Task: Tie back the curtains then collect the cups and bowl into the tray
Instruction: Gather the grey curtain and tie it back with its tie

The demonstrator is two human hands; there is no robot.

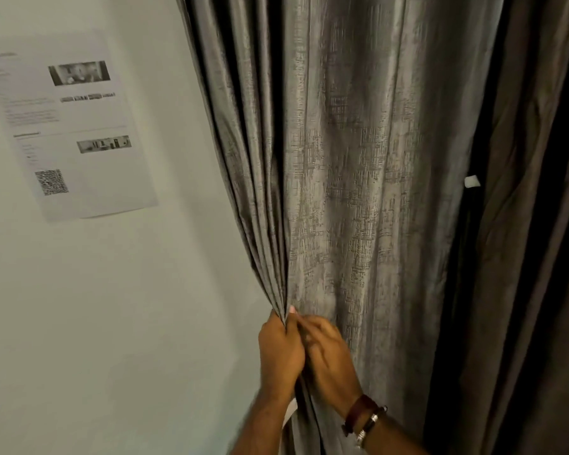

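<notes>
**A:** Where is the curtain, and who has hold of it?

**B:** The grey curtain (358, 159) hangs down the middle of the view, its left edge drawn into tight pleats that narrow to a bunch low in the picture. The left hand (280, 351) grips that bunch, fingers curled round the gathered folds, with the thumb tip showing just above the fabric.

**A:** And the other hand?

**B:** The right hand (326, 356) lies just beside the left, touching it, against the front of the same folds. It is blurred, so I cannot tell whether its fingers pinch the cloth or only press on it. The wrist carries a dark red strap (360, 412) and a metal bracelet (368, 428).

**A:** What lies to the right of the grey fabric?

**B:** A darker brown curtain (532, 224) hangs there, in shadow, with a deep black gap between the two. A small white tab (471, 181) sits at the edge of that gap, about halfway up.

**A:** And on the left?

**B:** A pale wall (112, 323). A printed sheet (79, 126) is stuck to it high up and tilted, with small grey photos, lines of text too blurred to read, and a QR code (51, 182) near its lower left corner. The sheet is well apart from the curtain's pleated edge.

**A:** Any cups, bowl or tray?

**B:** Only curtains, wall and hands show here.
</notes>
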